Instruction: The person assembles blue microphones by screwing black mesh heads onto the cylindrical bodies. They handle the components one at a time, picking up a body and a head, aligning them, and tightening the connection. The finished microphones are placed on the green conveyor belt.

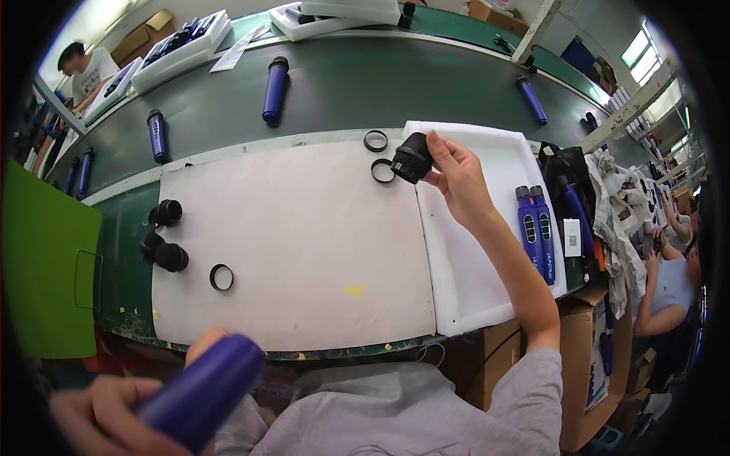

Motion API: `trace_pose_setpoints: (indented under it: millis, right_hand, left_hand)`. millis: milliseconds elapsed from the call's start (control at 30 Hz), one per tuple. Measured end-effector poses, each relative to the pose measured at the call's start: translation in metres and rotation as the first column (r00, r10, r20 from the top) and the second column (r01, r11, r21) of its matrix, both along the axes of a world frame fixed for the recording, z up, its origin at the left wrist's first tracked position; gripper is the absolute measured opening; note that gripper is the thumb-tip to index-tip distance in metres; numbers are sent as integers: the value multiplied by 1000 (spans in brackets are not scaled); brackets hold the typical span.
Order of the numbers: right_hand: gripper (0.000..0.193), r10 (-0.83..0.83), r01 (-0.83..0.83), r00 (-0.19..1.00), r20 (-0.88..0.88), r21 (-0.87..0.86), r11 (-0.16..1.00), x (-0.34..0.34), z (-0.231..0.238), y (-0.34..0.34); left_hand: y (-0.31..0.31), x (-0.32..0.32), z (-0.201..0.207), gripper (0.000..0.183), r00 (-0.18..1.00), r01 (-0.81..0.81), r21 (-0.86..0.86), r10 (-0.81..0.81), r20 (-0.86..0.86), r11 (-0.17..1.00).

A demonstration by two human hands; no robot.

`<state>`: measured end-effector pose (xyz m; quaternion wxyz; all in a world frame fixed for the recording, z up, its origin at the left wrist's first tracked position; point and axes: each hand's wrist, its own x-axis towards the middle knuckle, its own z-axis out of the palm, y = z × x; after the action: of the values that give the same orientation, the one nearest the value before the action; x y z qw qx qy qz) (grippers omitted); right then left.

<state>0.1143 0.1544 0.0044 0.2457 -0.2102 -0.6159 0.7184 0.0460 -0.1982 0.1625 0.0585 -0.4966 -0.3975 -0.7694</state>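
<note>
Now | right hand (460, 181) is pinching a black cap (412, 158) between thumb and fingers, near two black rings (373, 173) | left hand (114, 416) is gripping a blue tube (204, 391), lower left | holding both steady without squeezing is probably working best

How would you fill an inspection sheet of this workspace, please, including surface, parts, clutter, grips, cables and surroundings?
Surface: white sheet with a yellow mark, on a green table.
Parts: blue tube and black ribbed part, both held; three black rings on the sheet; black parts at its left edge; two blue microphone bodies in the white foam tray.
Clutter: crumpled pale material, right of the tray.
Grips: left grip holds the tube, blurred; right grip holds the ribbed part.
Cables: a thin dark line below the table may be one; cannot confirm.
Surroundings: long dark surface with blue microphones; cardboard box; another person at upper left.
</note>
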Motion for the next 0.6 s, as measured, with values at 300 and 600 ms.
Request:
trace_pose_setpoints:
  millis: [300,600]
  right_hand:
    - [48,-52,33,969,-243,-82,996,11,21,9]
    - [46,101,-60,973,-208,194,979,14,16,-6]
  left_hand:
    - [148,-70,-61,40,993,106,-859,-90,70,501]
    - [186,-65,-116,41,991,21,-930,-131,-29,367]
